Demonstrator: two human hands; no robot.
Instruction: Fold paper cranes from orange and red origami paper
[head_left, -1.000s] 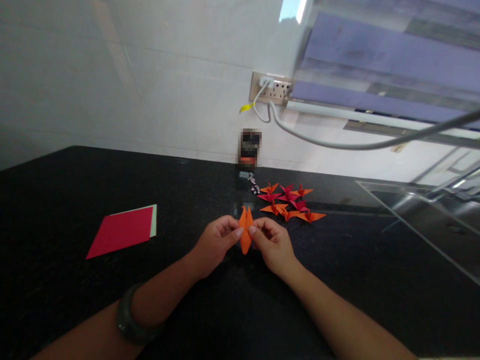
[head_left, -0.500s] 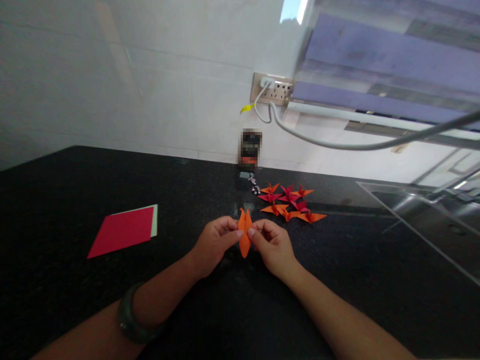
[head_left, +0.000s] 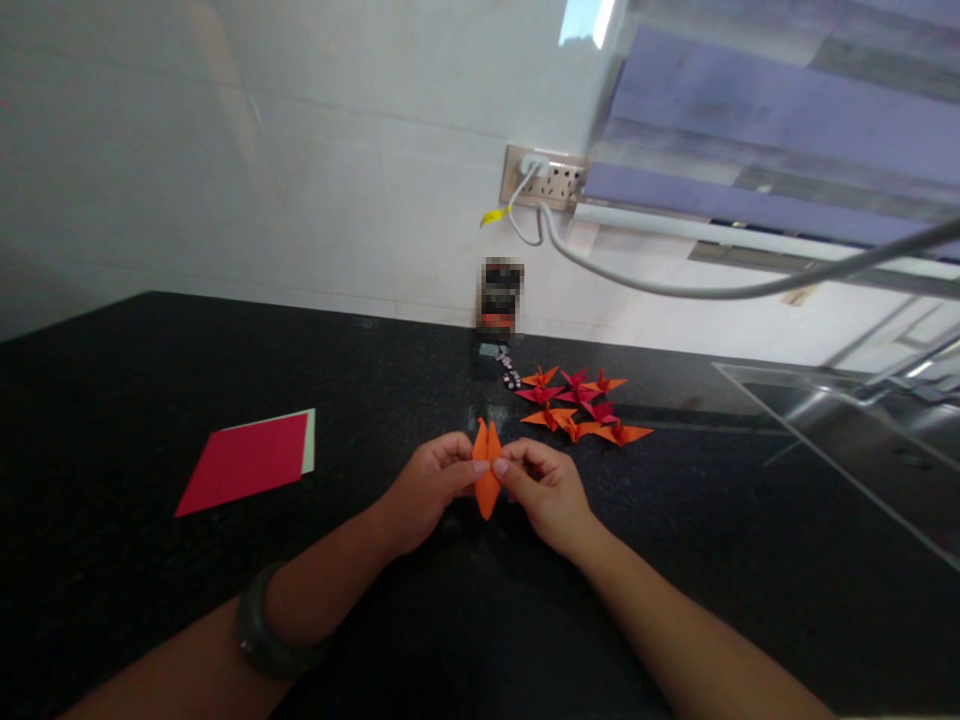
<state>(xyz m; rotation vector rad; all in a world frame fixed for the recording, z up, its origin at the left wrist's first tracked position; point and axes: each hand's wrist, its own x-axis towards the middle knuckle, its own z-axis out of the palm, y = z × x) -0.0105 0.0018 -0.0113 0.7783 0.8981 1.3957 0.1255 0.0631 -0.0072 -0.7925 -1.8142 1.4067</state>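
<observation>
Between my two hands, low over the dark countertop, is a half-folded orange origami crane (head_left: 487, 495), a narrow diamond with two upright points at its far end. My left hand (head_left: 439, 485) pinches its left edge, thumb on top. From the other side my right hand (head_left: 546, 492) grips it between thumb and bent fingers. The fingertips under the paper are hidden. Just beyond my right hand lies a cluster of several finished orange and red paper cranes (head_left: 576, 396).
A stack of red paper (head_left: 251, 455) with a pale green sheet (head_left: 310, 440) beneath lies left on the black countertop (head_left: 360, 380). A blurred-out box (head_left: 501, 298) stands against the wall, a beaded strap before it. The sink (head_left: 885, 440) is right; a white cable (head_left: 675, 292) hangs overhead.
The orange paper has shifted very slightly left and toward me. Both hands keep their pinch on it, and everything else stays in place.
</observation>
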